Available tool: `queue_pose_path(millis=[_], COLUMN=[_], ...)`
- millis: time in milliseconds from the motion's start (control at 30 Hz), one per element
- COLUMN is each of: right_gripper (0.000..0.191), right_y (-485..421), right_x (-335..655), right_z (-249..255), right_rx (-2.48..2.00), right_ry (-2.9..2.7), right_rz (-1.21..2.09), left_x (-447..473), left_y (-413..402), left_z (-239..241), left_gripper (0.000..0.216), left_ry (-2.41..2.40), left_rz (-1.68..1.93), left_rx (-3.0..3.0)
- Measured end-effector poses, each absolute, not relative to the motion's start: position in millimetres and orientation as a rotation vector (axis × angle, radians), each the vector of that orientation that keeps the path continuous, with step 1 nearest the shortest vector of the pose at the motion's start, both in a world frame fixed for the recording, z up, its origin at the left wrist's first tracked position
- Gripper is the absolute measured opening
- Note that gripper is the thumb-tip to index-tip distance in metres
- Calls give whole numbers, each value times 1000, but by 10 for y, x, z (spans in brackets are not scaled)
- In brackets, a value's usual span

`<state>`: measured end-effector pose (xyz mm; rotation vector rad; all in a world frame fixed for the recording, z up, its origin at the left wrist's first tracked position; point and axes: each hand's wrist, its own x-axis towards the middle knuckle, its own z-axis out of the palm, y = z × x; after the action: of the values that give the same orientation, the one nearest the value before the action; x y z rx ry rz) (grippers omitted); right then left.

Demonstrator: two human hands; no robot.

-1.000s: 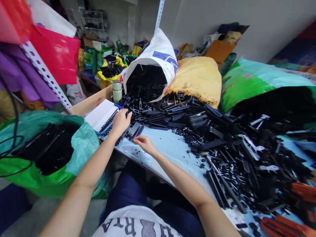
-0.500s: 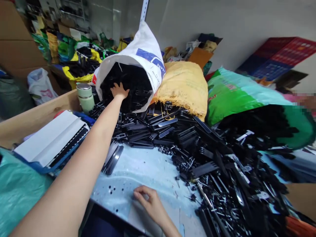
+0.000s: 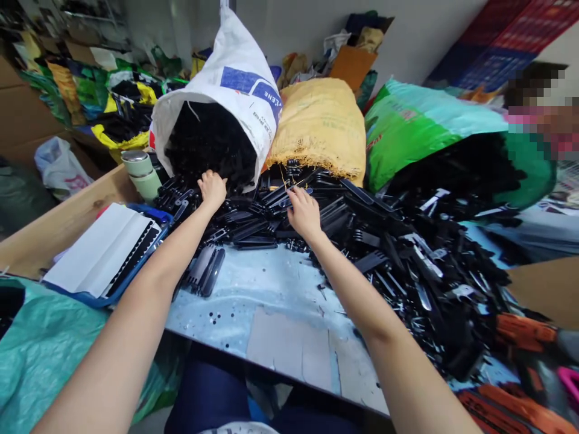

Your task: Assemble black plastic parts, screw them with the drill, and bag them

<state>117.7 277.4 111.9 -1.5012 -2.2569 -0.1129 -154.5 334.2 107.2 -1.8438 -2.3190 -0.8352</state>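
My left hand (image 3: pixel 212 190) is at the lower lip of a tilted white sack (image 3: pixel 253 108), with its fingers apart over the black parts. My right hand (image 3: pixel 305 212) rests on the heap of black plastic pieces (image 3: pixel 253 226), in front of the yellow sack (image 3: pixel 321 117). Its fingers are stretched out and the thumb stands off. Nothing shows in either hand, though the fingertips are partly lost against the dark pieces. Many of the pieces are long and flat, some with forked ends. A small stack of forked black pieces (image 3: pixel 205 271) lies nearer me on the light blue sheet (image 3: pixel 244 277).
At the right a green sack (image 3: pixel 434 114) spills black parts; metal pins and clips (image 3: pixel 425 259) lie before it. An orange power drill (image 3: pixel 525 331) sits at the right edge. A blue tray with white paper (image 3: pixel 102 250) and a green flask (image 3: pixel 141 175) stand left. Another person shows far right.
My left hand has come back from inside the white sack to its lower lip. My right hand has moved from the near table edge forward onto the heap. The view has shifted.
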Motion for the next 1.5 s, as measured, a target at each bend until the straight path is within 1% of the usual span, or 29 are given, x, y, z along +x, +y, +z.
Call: queue_pose_path(millis=[67, 133, 233, 300, 367, 467, 533, 600, 667, 700, 767, 800, 900, 967, 1100, 1167, 1200, 1267, 1367, 1433, 1500], right_gripper=[38, 33, 25, 22, 19, 14, 18, 24, 31, 35, 41, 43, 44, 45, 54, 58, 58, 56, 44, 34, 32], right_y=[3078, 3170, 2914, 2551, 2106, 1382, 911, 500, 204, 113, 50, 66, 185, 231, 159, 101, 80, 55, 21, -11, -27], right_x=[1231, 1271, 1327, 1390, 1489, 1685, 1808, 1891, 1926, 1929, 1918, 1910, 1890, 1861, 1704, 1633, 1623, 1675, 1879, 1997, 2025], right_z=[1258, 1334, 1346, 1279, 1131, 771, 502, 276, 127, 84, 47, 47, 73, 92, 126, 164, 191, 263, 379, 431, 445], right_rx=[-1553, -1525, -1406, -1376, -1433, -1586, -1649, -1638, -1573, -1542, -1513, -1517, -1524, -1500, -1383, -1324, -1313, -1304, -1193, -1141, -1362], right_ry=[-2445, -2599, -2624, -2598, -2576, -2544, -2555, -2574, -2562, -2544, -2495, -2464, -2281, -2037, -1442, -1287, -1292, -1483, -2104, -2471, -2540], right_rz=[-288, -388, -528, -540, -502, -457, -430, -389, -327, -283, -153, -63, 319, 659, 1379, 1526, 1504, 1310, 957, 821, 663], left_x=[-1531, -1514, -1433, -1310, -1135, -858, -728, -644, -568, -520, -405, -345, -210, -173, -132, -102, -91, -89, -137, -171, -177], left_y=[3176, 2942, 2423, 1971, 1476, 783, 431, 209, 118, 113, 154, 184, 242, 221, 96, 49, 36, 27, 37, 41, 33], left_z=[1131, 1181, 1177, 1073, 866, 428, 156, -15, -64, -54, -5, 19, 57, 77, 204, 283, 312, 330, 286, 250, 231], left_gripper=[34, 30, 24, 19, 15, 12, 12, 14, 19, 25, 39, 39, 22, 18, 25, 30, 31, 31, 29, 34, 40], left_ry=[-2295, -2226, -2030, -1924, -1866, -1766, -1725, -1714, -1734, -1759, -1822, -1846, -1870, -1866, -1947, -2015, -2048, -2134, -2333, -2432, -2431], left_rz=[-993, -1260, -1612, -1633, -1503, -1169, -903, -682, -570, -552, -533, -520, -579, -785, -1299, -1477, -1551, -1681, -1871, -1995, -2061], left_rx=[-1802, -1794, -1886, -2026, -2203, -2466, -2558, -2595, -2588, -2566, -2523, -2522, -2628, -2750, -2837, -2828, -2822, -2787, -2673, -2629, -2633])
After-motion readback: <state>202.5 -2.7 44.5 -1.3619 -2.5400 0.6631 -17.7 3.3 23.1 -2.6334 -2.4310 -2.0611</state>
